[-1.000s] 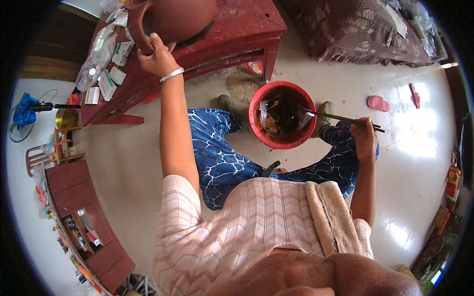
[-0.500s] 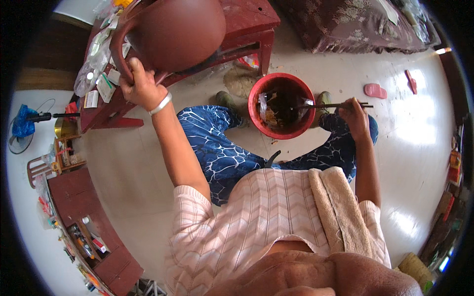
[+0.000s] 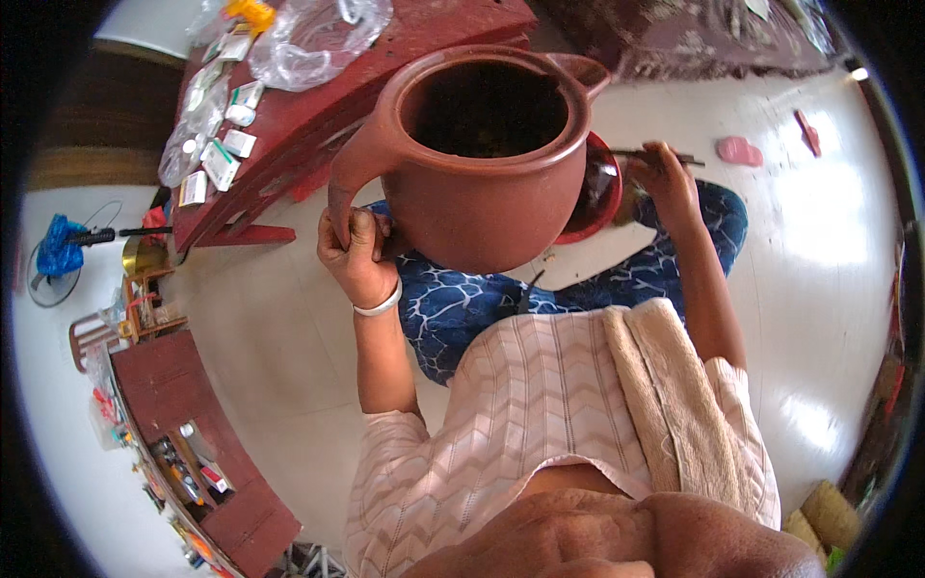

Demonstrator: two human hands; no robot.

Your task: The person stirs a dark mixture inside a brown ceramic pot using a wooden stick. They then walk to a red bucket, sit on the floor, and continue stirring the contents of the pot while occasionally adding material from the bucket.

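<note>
A brown clay pot [image 3: 482, 217] with a side handle and a spout is held up by my left hand [image 3: 358, 252], closed round the lower end of its handle. Its wide mouth faces up and the inside looks dark. The spout points to the right. Behind the pot stands a red bucket [image 3: 604, 197] on the floor, mostly hidden by it. My right hand [image 3: 662, 181] is closed on chopsticks [image 3: 686, 158], to the right of the bucket. Their far ends reach over the bucket, and the tips are hidden behind the pot.
A red wooden table [image 3: 289, 125] at the upper left bears medicine boxes [image 3: 221, 166] and clear plastic bags [image 3: 323, 43]. Pink slippers [image 3: 739, 150] lie on the floor at the right. A cloth-covered piece of furniture [image 3: 674, 43] stands at the far side; a dark red cabinet [image 3: 159, 380] is at the left.
The pot has come down from the table side toward me and rightward, turning from tilted to mouth up. It now covers most of the bucket. My right hand has risen slightly with the chopsticks.
</note>
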